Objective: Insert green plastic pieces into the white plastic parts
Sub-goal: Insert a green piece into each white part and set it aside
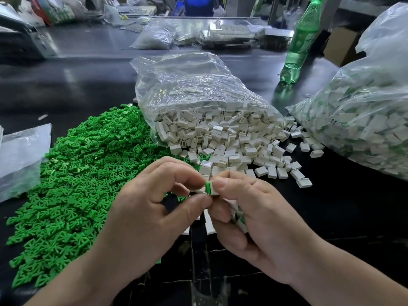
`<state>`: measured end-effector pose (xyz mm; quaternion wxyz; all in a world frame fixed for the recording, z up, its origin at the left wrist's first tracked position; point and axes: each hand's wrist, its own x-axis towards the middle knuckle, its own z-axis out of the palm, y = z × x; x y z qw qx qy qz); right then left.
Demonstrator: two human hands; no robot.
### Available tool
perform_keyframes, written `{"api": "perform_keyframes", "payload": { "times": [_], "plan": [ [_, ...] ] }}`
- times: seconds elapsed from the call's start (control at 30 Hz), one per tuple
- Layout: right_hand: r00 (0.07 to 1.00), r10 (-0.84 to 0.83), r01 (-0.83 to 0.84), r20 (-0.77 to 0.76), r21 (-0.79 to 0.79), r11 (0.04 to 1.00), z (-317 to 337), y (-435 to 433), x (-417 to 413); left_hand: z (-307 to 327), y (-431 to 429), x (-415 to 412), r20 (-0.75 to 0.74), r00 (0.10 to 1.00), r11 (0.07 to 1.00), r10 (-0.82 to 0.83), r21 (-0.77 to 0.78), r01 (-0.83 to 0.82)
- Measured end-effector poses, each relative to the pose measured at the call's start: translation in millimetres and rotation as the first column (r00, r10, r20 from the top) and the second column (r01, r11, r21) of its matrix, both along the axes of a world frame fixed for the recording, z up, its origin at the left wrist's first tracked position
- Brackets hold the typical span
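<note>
While left hand (152, 208) pinches green piece (207, 187), right hand (260, 217) pinching white part (213, 188) around it

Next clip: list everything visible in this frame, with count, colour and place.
green pieces: large pile, green, table left
white parts: many, off-white, spilling from middle bag
middle bag: one, clear, lying open, centre
right bag: one, clear, full of white-and-green parts, right edge
left bag: one, clear, flat, left edge
far bag: one, clear, table's far side
bottle: one, green, upright, back right
table: one, dark, under everything
held part: one, white with green piece, between both hands' fingertips
palmed parts: several, white and green, right palm
left hand: one, pinches held part
right hand: one, pinches held part, curls over palmed parts
</note>
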<state>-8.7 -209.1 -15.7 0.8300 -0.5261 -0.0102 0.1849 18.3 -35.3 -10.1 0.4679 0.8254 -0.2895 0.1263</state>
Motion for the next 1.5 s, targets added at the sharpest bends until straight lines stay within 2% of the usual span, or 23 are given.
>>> {"api": "perform_keyframes", "payload": {
  "times": [0.1, 0.23, 0.3, 0.4, 0.47, 0.53, 0.57, 0.67, 0.87, 0.97, 1.1, 1.23, 1.3, 1.4, 1.5],
  "plan": [
    [1.0, -0.002, 0.001, -0.027, -0.043, 0.999, 0, -2, 0, -1, 0, -1, 0.022, 0.999, 0.999, -0.033, -0.028, 0.033],
    [0.999, 0.018, -0.021, -0.039, -0.085, 0.996, 0, -1, 0, 2, -3, -2, 0.084, 0.996, 0.998, 0.015, 0.052, -0.02],
    [0.998, 0.039, -0.042, -0.05, -0.055, 0.998, -1, -2, 0, 4, -3, -2, 0.108, 0.994, 0.996, 0.024, 0.08, -0.033],
    [0.997, 0.068, -0.061, -0.034, 0.177, 0.982, -2, -9, 4, 5, 6, 2, 0.064, 0.997, 0.989, 0.031, 0.144, -0.04],
    [0.996, 0.091, -0.081, -0.005, 0.398, 0.914, -1, -15, 9, 3, 17, 7, 0.039, 0.996, 0.937, 0.083, 0.337, -0.091],
    [0.996, 0.093, -0.08, -0.004, 0.476, 0.876, -1, -18, 13, 0, 26, 10, 0.077, 0.992, 0.8, 0.101, 0.586, -0.127],
    [0.996, 0.087, -0.07, -0.015, 0.463, 0.884, -1, -19, 14, -2, 28, 11, 0.089, 0.991, 0.746, 0.102, 0.652, -0.135],
    [0.995, 0.065, -0.027, -0.079, 0.409, 0.912, -5, -20, 16, -4, 29, 12, 0.045, 0.995, 0.677, 0.091, 0.73, -0.096],
    [0.989, -0.004, 0.047, -0.147, 0.291, 0.956, -5, -18, 17, -5, 22, 9, 0.071, 0.993, 0.64, 0.096, 0.76, -0.116],
    [0.989, -0.007, 0.039, -0.145, 0.219, 0.975, -5, -16, 16, -4, 21, 11, 0.043, 0.99, 0.667, 0.134, 0.735, -0.122],
    [0.991, 0.016, 0.009, -0.13, 0.195, 0.981, -4, -16, 17, -8, 20, 11, 0.02, 0.996, 0.703, 0.092, 0.707, -0.079],
    [0.992, 0.01, 0.011, -0.123, 0.168, 0.986, -6, -18, 17, -13, 21, 11, 0.007, 0.996, 0.787, 0.093, 0.612, -0.078],
    [0.991, 0.009, 0.01, -0.133, 0.146, 0.989, -6, -17, 17, -11, 23, 12, -0.029, 0.993, 0.861, 0.118, 0.5, -0.088],
    [0.988, 0.021, -0.003, -0.156, 0.113, 0.994, -8, -16, 17, -6, 19, 14, -0.13, 0.987, 0.979, 0.093, 0.193, -0.067],
    [0.987, 0.039, -0.029, -0.158, 0.06, 0.998, -7, -13, 15, -3, 12, 10, -0.234, 0.972, 0.999, 0.02, -0.037, -0.03]
  ]
}}
